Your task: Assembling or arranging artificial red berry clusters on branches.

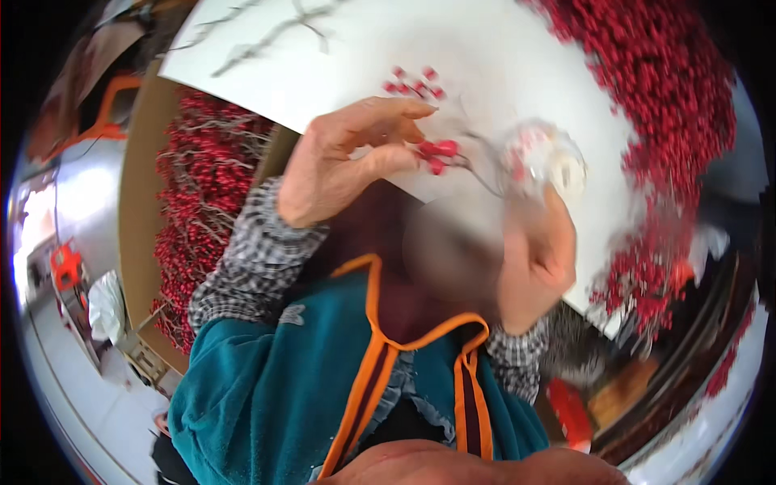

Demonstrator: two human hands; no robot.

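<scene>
The left hand [343, 158] pinches a red berry sprig [439, 149] by its berries, left of the round white item [568, 172], stems and long axis slanting down-right, while below that item the right hand [536, 257] curls, too blurred to tell its hold.

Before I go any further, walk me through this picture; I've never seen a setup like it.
There is no machine here, only a person's two bare hands. The single picture comes from a wide fisheye camera on their head, looking down, so straight edges bend toward the rim. The left hand holds a small red berry cluster at its fingertips. The right hand is blurred; I can't tell what it grips. On the white tabletop lie a loose berry sprig, a big heap of red berries and a blurred, pale round thing. More berry branches fill a cardboard box at left.
</scene>
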